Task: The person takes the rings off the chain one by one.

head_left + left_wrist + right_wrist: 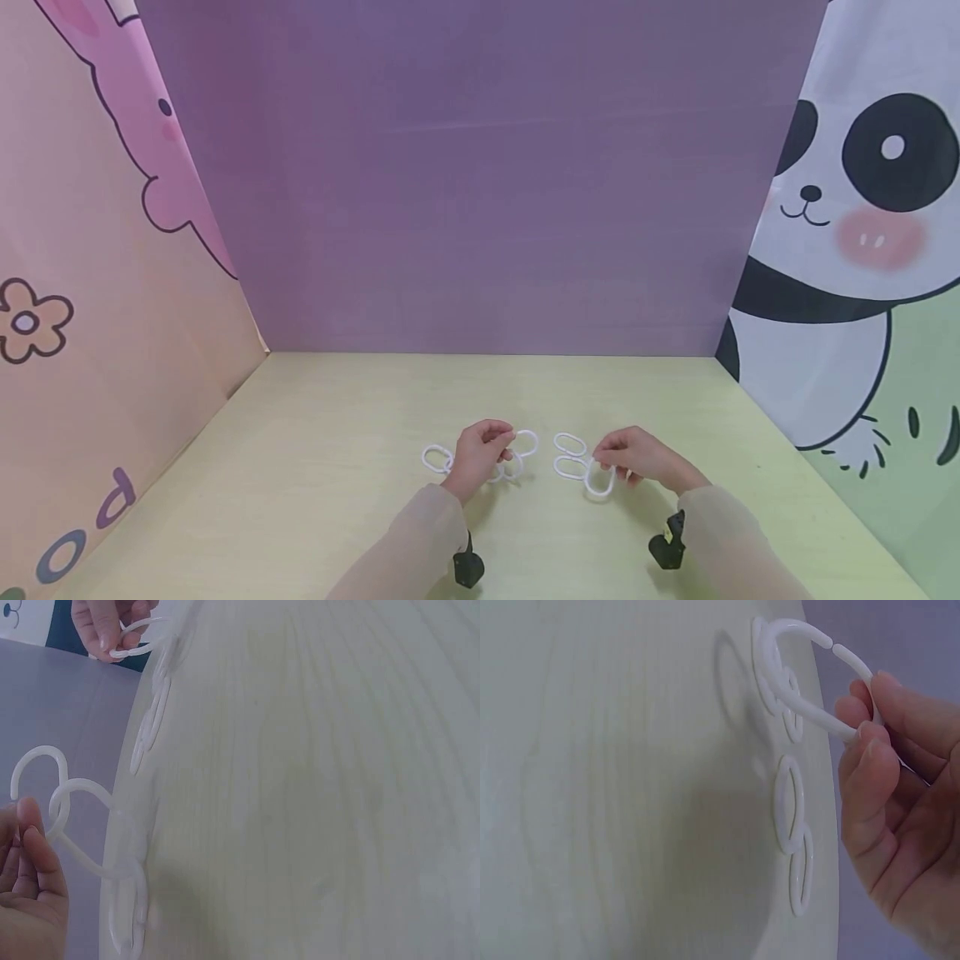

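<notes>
My left hand [476, 457] pinches a white plastic chain link [43, 750] between thumb and fingertips. A second link [81, 783] hooks through it, and more white links [140, 900] trail from that onto the table beneath the hand. Over on the right, my right hand [643, 458] holds another white link [810, 714] by one side, fingers and thumb curled on it. A narrow gap shows in that link's ring, facing up and away from the palm. Between the hands, white oval links [572, 454] lie flat on the table, close to the right hand's link.
The pale wood-grain table [330, 500] reaches back to a plain purple panel [480, 183]. A pink printed wall [150, 250] stands at left, a panda-printed wall [817, 358] at right. Past the left hand, a further white link [424, 454] lies on the table.
</notes>
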Action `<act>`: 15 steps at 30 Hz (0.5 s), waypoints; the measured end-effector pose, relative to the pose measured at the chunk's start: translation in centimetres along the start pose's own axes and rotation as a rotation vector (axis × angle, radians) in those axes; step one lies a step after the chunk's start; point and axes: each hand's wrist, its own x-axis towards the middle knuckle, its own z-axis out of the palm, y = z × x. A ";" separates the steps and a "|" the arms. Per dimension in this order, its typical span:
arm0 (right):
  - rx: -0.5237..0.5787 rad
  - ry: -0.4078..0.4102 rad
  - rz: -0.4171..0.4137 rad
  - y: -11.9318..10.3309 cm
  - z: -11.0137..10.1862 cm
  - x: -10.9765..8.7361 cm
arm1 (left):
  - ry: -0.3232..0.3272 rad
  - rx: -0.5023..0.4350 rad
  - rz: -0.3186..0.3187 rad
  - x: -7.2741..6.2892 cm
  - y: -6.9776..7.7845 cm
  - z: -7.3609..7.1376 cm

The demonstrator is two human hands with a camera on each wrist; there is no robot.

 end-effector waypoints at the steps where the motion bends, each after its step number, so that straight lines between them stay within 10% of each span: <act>1: -0.004 0.000 0.004 0.1 0.0 0.0 | 0.001 0.002 0.000 0.0 0.0 0.0; 15: -0.031 0.014 0.044 1.5 0.2 -0.5 | 0.003 0.004 0.008 0.1 -0.5 0.4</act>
